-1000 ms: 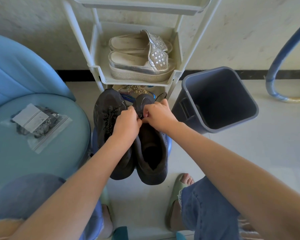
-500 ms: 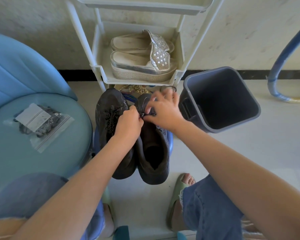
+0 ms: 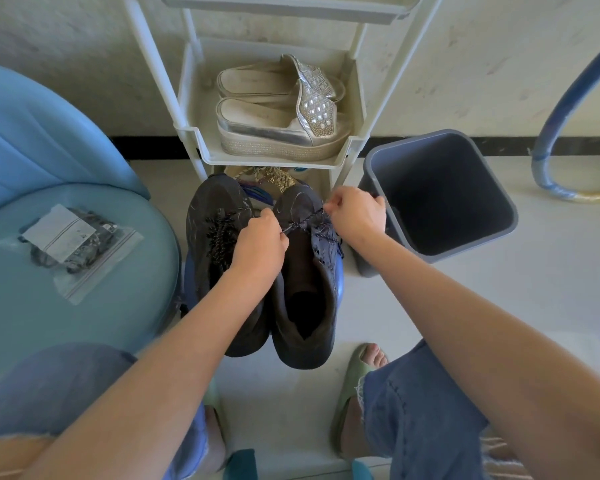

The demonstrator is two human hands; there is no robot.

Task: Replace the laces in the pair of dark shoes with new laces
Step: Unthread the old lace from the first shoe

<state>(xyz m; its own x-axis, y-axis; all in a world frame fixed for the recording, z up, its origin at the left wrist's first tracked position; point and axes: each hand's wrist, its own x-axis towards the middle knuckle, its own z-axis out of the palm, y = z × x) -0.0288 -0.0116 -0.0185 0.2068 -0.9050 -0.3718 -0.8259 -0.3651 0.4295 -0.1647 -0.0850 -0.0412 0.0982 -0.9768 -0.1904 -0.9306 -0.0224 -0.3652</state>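
While I watch remotely, a plastic bag of dark laces (image 3: pixel 73 244) lies on the blue seat (image 3: pixel 84 323) at left. Next, the laced left shoe (image 3: pixel 208 244) and the right shoe (image 3: pixel 305 296) stand side by side. My left hand (image 3: pixel 257 244) and right hand (image 3: pixel 357 216) each pinch the right shoe's lace (image 3: pixel 305 221), taut between them, beside the grey bin (image 3: pixel 440 195).

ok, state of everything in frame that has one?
left shoe, laced
right shoe, partly unlaced
lace, taut between both hands
left hand, pinching the lace
right hand, pinching the lace
bag, flat on the stool; seal unclear
bin, upright, open
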